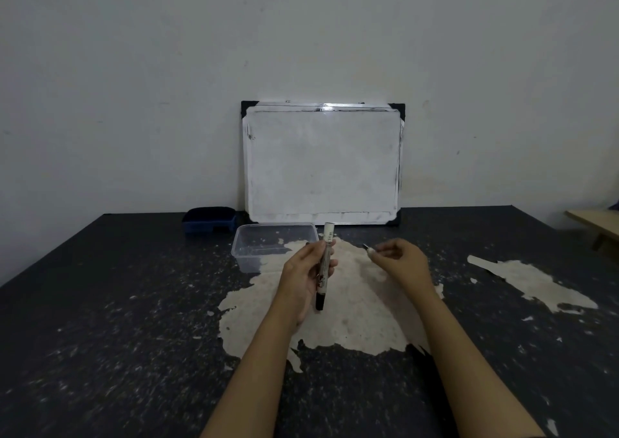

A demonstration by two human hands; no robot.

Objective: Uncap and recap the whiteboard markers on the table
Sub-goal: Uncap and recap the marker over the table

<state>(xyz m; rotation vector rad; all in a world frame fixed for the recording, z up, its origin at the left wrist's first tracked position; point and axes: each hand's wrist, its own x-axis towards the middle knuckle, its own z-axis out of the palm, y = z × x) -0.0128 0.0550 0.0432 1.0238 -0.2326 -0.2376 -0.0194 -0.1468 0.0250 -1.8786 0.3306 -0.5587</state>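
A whiteboard marker (324, 263) with a white barrel and a black lower end stands almost upright above the middle of the table. My left hand (306, 280) is closed around its middle, with the black end pointing down towards me. My right hand (400, 260) is a short way to the right, apart from the marker. Its fingertips pinch a small piece (369, 250), white with a dark tip, which looks like the marker's cap. Most of that piece is hidden by the fingers.
A clear plastic container (248, 253) sits just behind my left hand. A dark blue eraser (209, 219) lies at the back left, and a small whiteboard (323, 163) leans on the wall. The black table (117, 320) has worn pale patches. A wooden bench (599, 223) stands at the far right.
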